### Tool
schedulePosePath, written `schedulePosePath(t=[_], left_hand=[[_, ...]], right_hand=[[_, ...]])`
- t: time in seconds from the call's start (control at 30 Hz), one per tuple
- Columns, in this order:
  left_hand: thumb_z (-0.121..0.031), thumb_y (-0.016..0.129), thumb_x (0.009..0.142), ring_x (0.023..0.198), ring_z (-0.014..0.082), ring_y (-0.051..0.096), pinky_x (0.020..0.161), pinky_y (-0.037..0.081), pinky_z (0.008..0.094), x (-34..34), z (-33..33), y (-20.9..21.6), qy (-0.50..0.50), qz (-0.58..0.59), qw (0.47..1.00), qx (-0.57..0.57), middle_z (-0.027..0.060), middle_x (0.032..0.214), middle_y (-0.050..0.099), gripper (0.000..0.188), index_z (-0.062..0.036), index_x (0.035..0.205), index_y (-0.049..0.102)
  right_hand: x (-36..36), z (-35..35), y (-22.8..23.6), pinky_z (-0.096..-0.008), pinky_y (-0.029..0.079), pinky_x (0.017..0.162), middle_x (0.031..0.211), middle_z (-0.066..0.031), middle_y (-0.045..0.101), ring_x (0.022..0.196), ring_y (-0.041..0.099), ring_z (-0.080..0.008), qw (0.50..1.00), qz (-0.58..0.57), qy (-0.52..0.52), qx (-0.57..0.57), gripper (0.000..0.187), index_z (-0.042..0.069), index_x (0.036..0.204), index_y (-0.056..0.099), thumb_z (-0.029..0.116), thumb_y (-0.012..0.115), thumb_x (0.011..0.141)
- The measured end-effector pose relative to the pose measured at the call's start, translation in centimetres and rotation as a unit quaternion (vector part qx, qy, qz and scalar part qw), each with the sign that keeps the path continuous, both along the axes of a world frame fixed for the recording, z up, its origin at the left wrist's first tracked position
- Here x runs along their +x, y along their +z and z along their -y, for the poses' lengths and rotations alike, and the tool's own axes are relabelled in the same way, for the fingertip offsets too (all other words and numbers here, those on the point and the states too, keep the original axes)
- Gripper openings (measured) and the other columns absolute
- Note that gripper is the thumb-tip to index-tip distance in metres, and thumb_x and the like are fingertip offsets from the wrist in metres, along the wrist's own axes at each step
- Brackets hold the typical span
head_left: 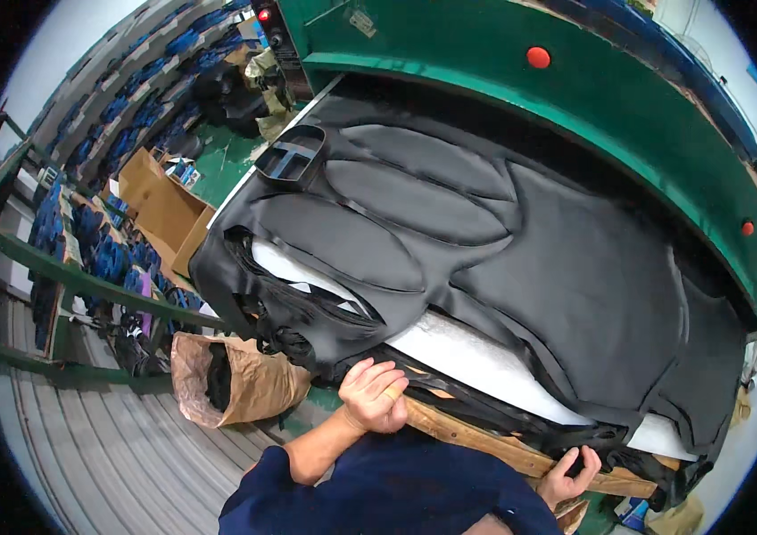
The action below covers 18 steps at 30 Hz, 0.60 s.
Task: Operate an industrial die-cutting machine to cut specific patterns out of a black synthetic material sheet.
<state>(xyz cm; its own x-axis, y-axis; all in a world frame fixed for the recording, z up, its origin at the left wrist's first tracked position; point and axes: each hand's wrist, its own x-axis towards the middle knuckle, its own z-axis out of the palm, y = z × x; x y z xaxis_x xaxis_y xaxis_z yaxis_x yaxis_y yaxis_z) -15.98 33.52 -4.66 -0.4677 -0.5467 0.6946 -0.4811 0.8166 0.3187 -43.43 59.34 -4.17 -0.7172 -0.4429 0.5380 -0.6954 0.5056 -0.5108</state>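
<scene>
A wide black sheet (pixel 592 267), smooth like leather or rubber, covers the worktable and is cut through in several long oval outlines. My left hand (pixel 374 397) has its fingers curled over the front edge of the black material; a yellow band shows on one finger. To the right, my right hand (pixel 568 477) is at the same front edge, fingers bent inward; what they hold, if anything, is hidden. Between the hands runs a wooden edge board (pixel 476 439). A white surface (pixel 485 361) shows through gaps in the sheet. At the far left corner rests a dark cutting die (pixel 292 159).
A green machine beam (pixel 503 53) with red buttons spans the back. Left of the table are a brown paper sack (pixel 253 383), an open cardboard box (pixel 160 201) and a green rail (pixel 84 276). Shelves (pixel 137 71) with blue and dark items line the left wall.
</scene>
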Motion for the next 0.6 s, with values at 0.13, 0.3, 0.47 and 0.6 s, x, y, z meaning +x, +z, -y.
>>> schedulePosePath(t=[0.13, 0.3, 0.47, 0.6], left_hand=[[-0.017, 0.058, 0.062, 0.086, 0.0260, 0.068, 0.092, 0.047, 0.0429, 0.0, 0.6, 0.0, -0.008, -0.012, 1.000, -0.020, 0.0064, 0.086, 0.071, 0.024, -0.0086, 0.081, 0.070], [-0.017, 0.060, 0.062, 0.084, 0.0242, 0.068, 0.088, 0.049, 0.0418, -0.4, 1.3, -0.9, -0.024, -0.041, 0.998, -0.051, 0.0051, 0.084, 0.069, 0.023, -0.0081, 0.080, 0.070], [-0.015, 0.063, 0.063, 0.083, 0.0249, 0.067, 0.087, 0.050, 0.0435, -2.0, 3.8, -1.8, -0.036, -0.062, 0.995, -0.074, 0.0057, 0.081, 0.068, 0.017, -0.0076, 0.078, 0.068], [-0.013, 0.065, 0.068, 0.083, 0.0261, 0.066, 0.087, 0.049, 0.0446, -3.3, 6.0, -2.5, -0.042, -0.078, 0.994, -0.068, 0.0071, 0.080, 0.067, 0.011, -0.0073, 0.076, 0.066]], right_hand=[[0.6, 0.8, 0.3, -0.0406, 0.047, 0.085, 0.102, -0.0173, 0.060, 0.095, 0.058, -0.0321, 1.000, 0.009, -0.008, -0.013, 0.016, -0.003, 0.103, 0.061, 0.000, 0.065, 0.088], [0.5, 1.5, -1.0, -0.0411, 0.048, 0.083, 0.098, -0.0169, 0.061, 0.092, 0.059, -0.0330, 0.997, -0.036, -0.011, -0.069, 0.015, -0.003, 0.099, 0.062, -0.002, 0.065, 0.085], [-0.9, 4.4, -1.7, -0.0413, 0.050, 0.080, 0.093, -0.0156, 0.064, 0.088, 0.061, -0.0329, 0.991, -0.082, -0.001, -0.107, 0.012, -0.002, 0.093, 0.065, -0.003, 0.065, 0.081], [-2.3, 6.2, -2.1, -0.0412, 0.049, 0.082, 0.096, -0.0147, 0.065, 0.091, 0.061, -0.0327, 0.992, -0.072, 0.020, -0.102, 0.013, -0.001, 0.096, 0.064, 0.001, 0.065, 0.083]])
